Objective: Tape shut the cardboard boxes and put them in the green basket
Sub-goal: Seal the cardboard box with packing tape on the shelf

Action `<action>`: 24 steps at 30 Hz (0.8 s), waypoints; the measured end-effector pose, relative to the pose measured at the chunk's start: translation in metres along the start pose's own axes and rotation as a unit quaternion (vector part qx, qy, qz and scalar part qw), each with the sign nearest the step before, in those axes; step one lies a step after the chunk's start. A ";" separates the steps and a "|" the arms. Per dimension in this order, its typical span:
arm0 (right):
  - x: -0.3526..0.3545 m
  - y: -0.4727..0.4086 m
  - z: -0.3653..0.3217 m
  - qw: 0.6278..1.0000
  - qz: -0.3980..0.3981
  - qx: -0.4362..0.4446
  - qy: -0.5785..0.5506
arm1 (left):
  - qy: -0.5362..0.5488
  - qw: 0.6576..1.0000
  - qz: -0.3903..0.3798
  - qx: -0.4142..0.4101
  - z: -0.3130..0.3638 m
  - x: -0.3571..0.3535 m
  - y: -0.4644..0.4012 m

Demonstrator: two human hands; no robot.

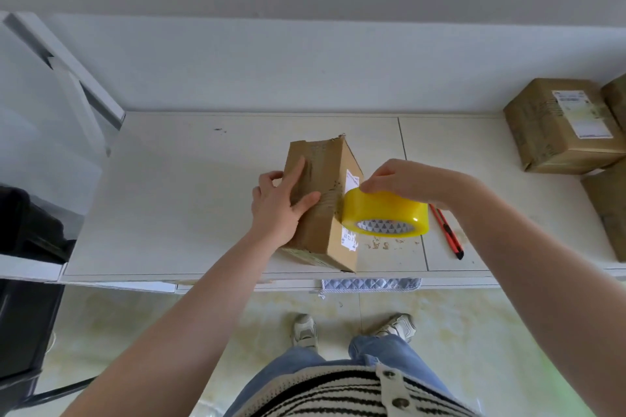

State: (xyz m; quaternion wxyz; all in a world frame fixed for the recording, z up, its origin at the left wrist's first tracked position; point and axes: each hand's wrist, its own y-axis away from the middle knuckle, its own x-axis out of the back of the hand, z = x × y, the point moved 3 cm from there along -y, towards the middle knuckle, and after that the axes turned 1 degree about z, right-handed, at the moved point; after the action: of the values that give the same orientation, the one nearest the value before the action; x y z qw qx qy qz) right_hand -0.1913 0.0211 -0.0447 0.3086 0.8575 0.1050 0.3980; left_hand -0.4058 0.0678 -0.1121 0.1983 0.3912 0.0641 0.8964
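Taping is the step in hand, so we take it left to right. Our left hand (283, 205) rests on the box (321, 203), fingers straight across the top, thumb out on the top face and fingertips over the far left edge; we should press down so the flaps stay flat and the box cannot slide on the table (176, 200). The box sits mid-table, near the front edge. Just right of it, our right hand (406, 181) grips the tape (386, 213) from above, fingers curled over the roll, which touches the box's right side. We should draw the strip tight over the seam and rub it down. Farther right lies the knife (447, 232) for the cut, then more boxes (562, 125) waiting. No green basket shows.
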 end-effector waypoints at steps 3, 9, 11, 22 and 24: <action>-0.002 0.003 -0.011 0.999 0.026 0.028 -0.004 | -0.087 0.996 -0.019 0.030 0.009 0.000 0.001; -0.007 0.008 -0.031 0.998 0.039 0.053 0.020 | -0.048 0.989 -0.085 0.107 0.011 -0.012 0.006; -0.003 0.012 -0.028 0.997 0.023 0.045 -0.054 | -0.019 0.991 -0.079 0.109 0.003 -0.007 0.003; 0.012 0.004 0.001 0.975 0.125 0.048 0.179 | 0.297 0.946 -0.078 0.108 -0.024 0.005 0.000; 0.010 0.002 0.000 0.976 0.133 0.050 0.168 | 0.412 0.895 -0.106 0.137 -0.028 -0.007 0.004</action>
State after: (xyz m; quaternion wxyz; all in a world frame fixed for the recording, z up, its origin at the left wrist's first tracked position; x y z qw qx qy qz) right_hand -0.1847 0.0232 -0.0372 0.1880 0.7992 0.0603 0.5677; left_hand -0.4229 0.0622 -0.1347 0.1920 0.0009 0.3033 0.9333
